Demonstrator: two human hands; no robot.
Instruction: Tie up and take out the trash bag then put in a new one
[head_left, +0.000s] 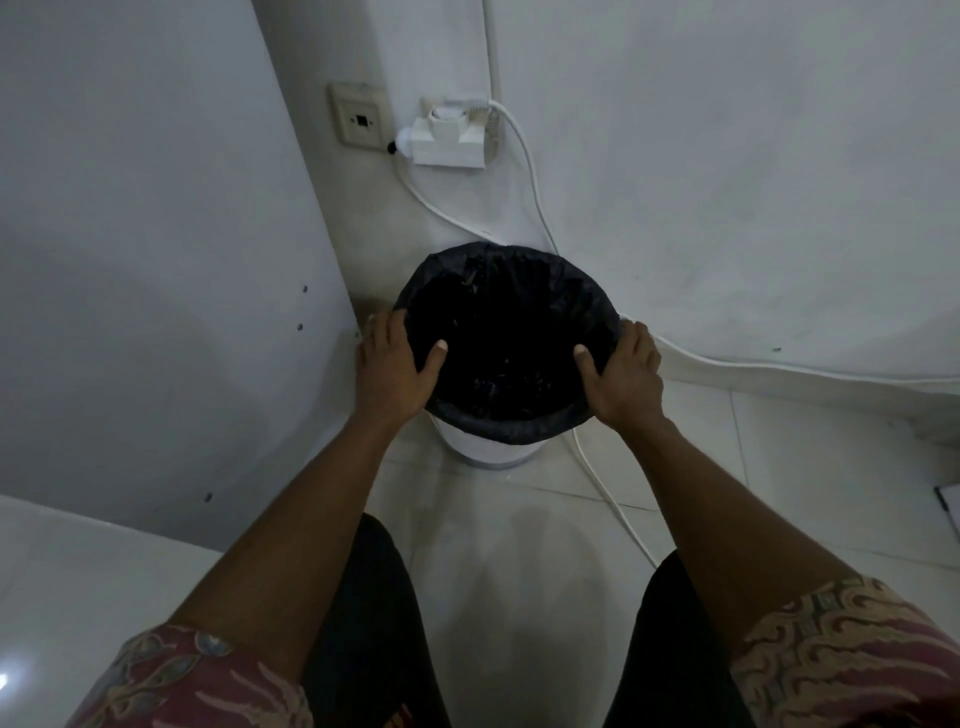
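A black trash bag (506, 270) lines a small white bin (485, 449) standing on the tiled floor in a corner. The bag's edge is folded over the bin's rim. My left hand (392, 364) grips the left side of the rim, thumb inside the bag and fingers outside. My right hand (626, 371) grips the right side the same way. The inside of the bag is dark, and its contents are hard to make out.
A white wall (727, 182) stands behind the bin, with a socket and plugged adapters (449, 137) above it. White cables (613, 499) run down the wall and along the floor right of the bin. A white cabinet panel (156, 260) closes the left side.
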